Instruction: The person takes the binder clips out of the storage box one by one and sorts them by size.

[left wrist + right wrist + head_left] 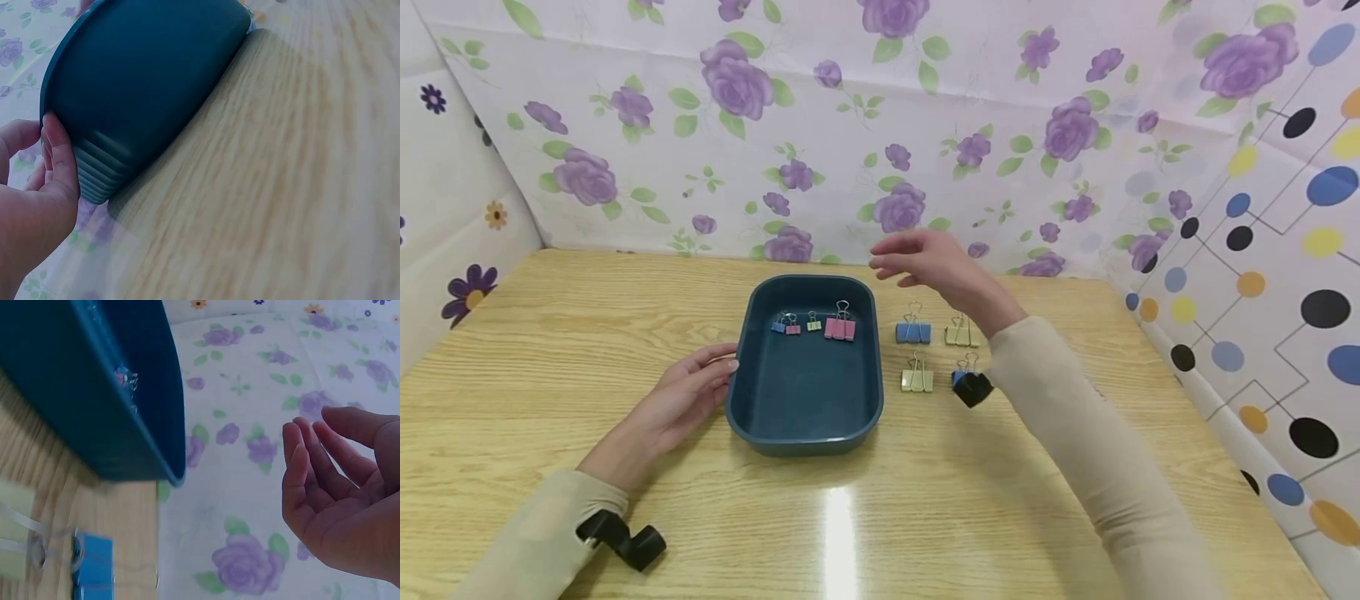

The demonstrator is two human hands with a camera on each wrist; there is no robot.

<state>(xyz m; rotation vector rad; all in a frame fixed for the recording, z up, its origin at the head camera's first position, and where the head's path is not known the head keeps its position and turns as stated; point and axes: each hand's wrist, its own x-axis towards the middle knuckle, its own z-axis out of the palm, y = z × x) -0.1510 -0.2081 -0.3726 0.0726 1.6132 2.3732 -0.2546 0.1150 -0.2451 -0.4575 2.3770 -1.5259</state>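
My left hand (688, 387) holds the dark teal tray (805, 444) at its left side, with the thumb at the rim and the fingers against the outer wall (156, 81). In the tray lie a small blue binder clip (778, 326), a small pink one (793, 330), a small yellow one (814, 326) and a larger pink binder clip (840, 329). Raised beyond the tray's back right corner, my right hand (932, 262) is empty, its fingers loosely bent.
Right of the tray, a blue binder clip (913, 333) and a pale yellow one (961, 336) lie behind another pale yellow clip (917, 382) and a blue one (957, 377), partly hidden by a black wrist piece (973, 390). Flowered cloth (820, 167) hangs behind the wooden table (760, 517).
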